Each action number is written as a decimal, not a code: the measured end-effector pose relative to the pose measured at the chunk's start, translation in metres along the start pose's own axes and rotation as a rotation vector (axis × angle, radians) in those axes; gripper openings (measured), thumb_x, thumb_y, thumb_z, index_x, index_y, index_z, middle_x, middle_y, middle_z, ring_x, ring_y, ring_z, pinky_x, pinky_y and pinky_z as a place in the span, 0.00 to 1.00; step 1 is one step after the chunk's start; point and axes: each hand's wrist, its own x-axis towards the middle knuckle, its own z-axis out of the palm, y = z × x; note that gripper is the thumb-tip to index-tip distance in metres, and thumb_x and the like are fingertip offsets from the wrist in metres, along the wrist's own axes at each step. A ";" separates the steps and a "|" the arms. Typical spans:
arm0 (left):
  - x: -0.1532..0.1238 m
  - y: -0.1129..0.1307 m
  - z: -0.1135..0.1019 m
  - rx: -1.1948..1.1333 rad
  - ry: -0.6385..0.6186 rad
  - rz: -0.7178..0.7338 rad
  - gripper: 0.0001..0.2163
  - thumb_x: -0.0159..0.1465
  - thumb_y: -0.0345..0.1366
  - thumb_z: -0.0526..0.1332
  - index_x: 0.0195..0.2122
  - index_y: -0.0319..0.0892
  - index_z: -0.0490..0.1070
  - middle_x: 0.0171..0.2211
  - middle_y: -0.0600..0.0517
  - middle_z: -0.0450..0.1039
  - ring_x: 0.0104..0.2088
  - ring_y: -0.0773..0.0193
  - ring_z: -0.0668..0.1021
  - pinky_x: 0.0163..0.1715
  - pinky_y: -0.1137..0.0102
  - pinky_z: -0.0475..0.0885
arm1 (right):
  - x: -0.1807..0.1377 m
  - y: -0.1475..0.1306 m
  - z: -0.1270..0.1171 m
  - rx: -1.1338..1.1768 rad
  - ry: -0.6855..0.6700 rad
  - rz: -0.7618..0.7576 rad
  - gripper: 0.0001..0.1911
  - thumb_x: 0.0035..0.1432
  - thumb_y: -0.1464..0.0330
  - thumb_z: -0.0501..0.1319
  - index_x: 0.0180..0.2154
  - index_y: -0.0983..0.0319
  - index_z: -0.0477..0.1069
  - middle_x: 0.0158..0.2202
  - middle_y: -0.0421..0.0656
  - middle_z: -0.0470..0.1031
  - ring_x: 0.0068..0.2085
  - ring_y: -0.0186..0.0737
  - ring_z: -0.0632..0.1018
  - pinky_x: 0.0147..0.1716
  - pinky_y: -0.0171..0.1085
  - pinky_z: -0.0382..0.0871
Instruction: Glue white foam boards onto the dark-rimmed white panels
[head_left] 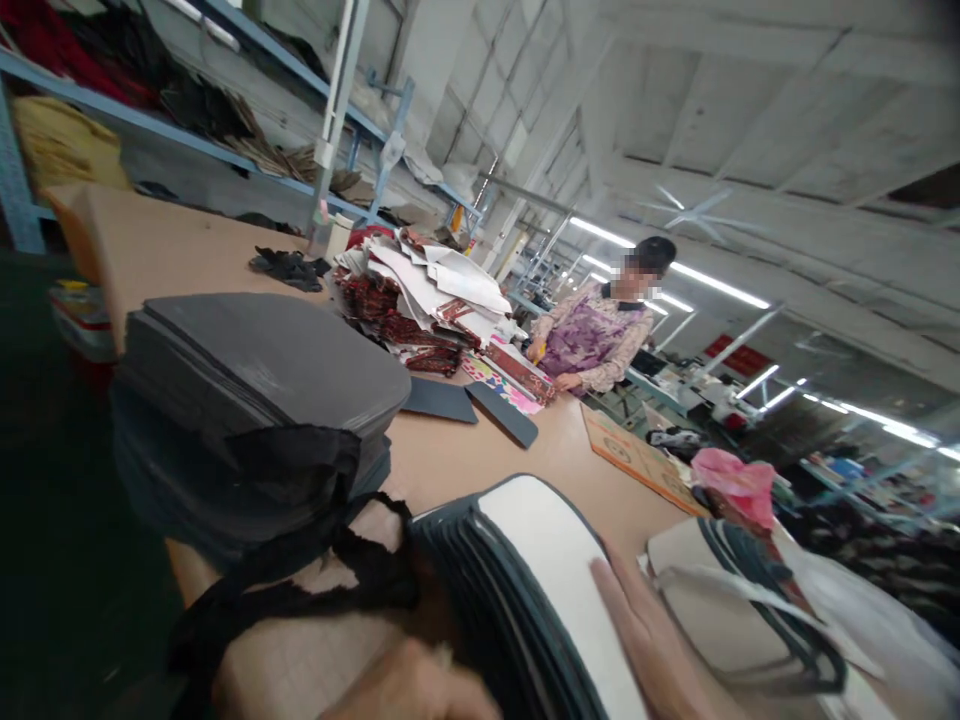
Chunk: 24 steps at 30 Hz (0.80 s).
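A stack of dark, round-cornered panels with a white top piece stands tilted at the near edge. My right hand grips the stack's right side, its fingers along the white piece. At the bottom edge, beside the stack's left side, my left hand is blurred and partly cut off; its fingers cannot be made out. A torn black fabric strip lies to the left of the stack. Further left is a tall pile of dark grey panels with a black band against it.
Two dark flat pieces lie on the tan table. Behind them is a heap of patterned and white pieces, with a co-worker beside it. Another bundle of panels, a cardboard sheet and a pink bag are right.
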 end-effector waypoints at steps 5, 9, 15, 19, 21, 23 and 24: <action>0.109 0.024 0.018 0.992 -0.180 0.276 0.22 0.62 0.33 0.49 0.58 0.33 0.58 0.60 0.40 0.56 0.61 0.49 0.55 0.59 0.56 0.45 | 0.025 -0.047 -0.007 -0.070 0.038 -0.205 0.32 0.56 0.53 0.46 0.55 0.66 0.62 0.60 0.48 0.58 0.60 0.45 0.58 0.59 0.44 0.46; 0.157 -0.009 0.032 1.190 -0.339 0.164 0.22 0.58 0.28 0.49 0.54 0.25 0.61 0.55 0.31 0.61 0.56 0.43 0.63 0.55 0.52 0.53 | 0.039 -0.064 0.014 -0.054 0.034 -0.168 0.27 0.59 0.59 0.42 0.51 0.66 0.66 0.51 0.50 0.69 0.53 0.45 0.69 0.55 0.45 0.54; 0.154 -0.029 0.021 1.314 -0.383 0.151 0.25 0.62 0.31 0.44 0.59 0.23 0.49 0.60 0.30 0.51 0.60 0.43 0.55 0.56 0.50 0.48 | 0.039 -0.053 0.041 -0.060 0.104 -0.164 0.28 0.61 0.62 0.38 0.55 0.68 0.60 0.55 0.50 0.66 0.54 0.42 0.67 0.55 0.42 0.55; 0.164 -0.031 0.020 1.351 -0.425 0.139 0.24 0.63 0.32 0.42 0.59 0.24 0.52 0.59 0.32 0.54 0.59 0.44 0.58 0.54 0.49 0.52 | 0.046 -0.052 0.040 -0.085 0.078 -0.158 0.27 0.61 0.62 0.38 0.54 0.68 0.61 0.52 0.51 0.68 0.53 0.43 0.69 0.53 0.43 0.59; 0.162 -0.032 0.019 1.348 -0.422 0.149 0.24 0.64 0.32 0.41 0.59 0.24 0.52 0.59 0.32 0.54 0.59 0.45 0.58 0.54 0.50 0.53 | 0.044 -0.054 0.040 -0.104 0.085 -0.161 0.28 0.61 0.62 0.38 0.55 0.68 0.61 0.52 0.51 0.68 0.52 0.45 0.69 0.53 0.44 0.58; 0.156 -0.037 0.016 1.331 -0.399 0.175 0.24 0.64 0.32 0.42 0.59 0.25 0.50 0.60 0.32 0.52 0.60 0.45 0.55 0.56 0.50 0.50 | 0.040 -0.055 0.043 -0.139 0.114 -0.177 0.28 0.61 0.62 0.39 0.56 0.68 0.60 0.54 0.51 0.66 0.54 0.47 0.68 0.54 0.47 0.55; 0.155 -0.040 0.015 1.314 -0.385 0.192 0.24 0.64 0.32 0.43 0.60 0.25 0.49 0.61 0.33 0.50 0.61 0.46 0.54 0.56 0.50 0.49 | 0.040 -0.054 0.045 -0.144 0.127 -0.186 0.28 0.61 0.61 0.39 0.56 0.67 0.60 0.55 0.51 0.65 0.54 0.48 0.67 0.55 0.48 0.54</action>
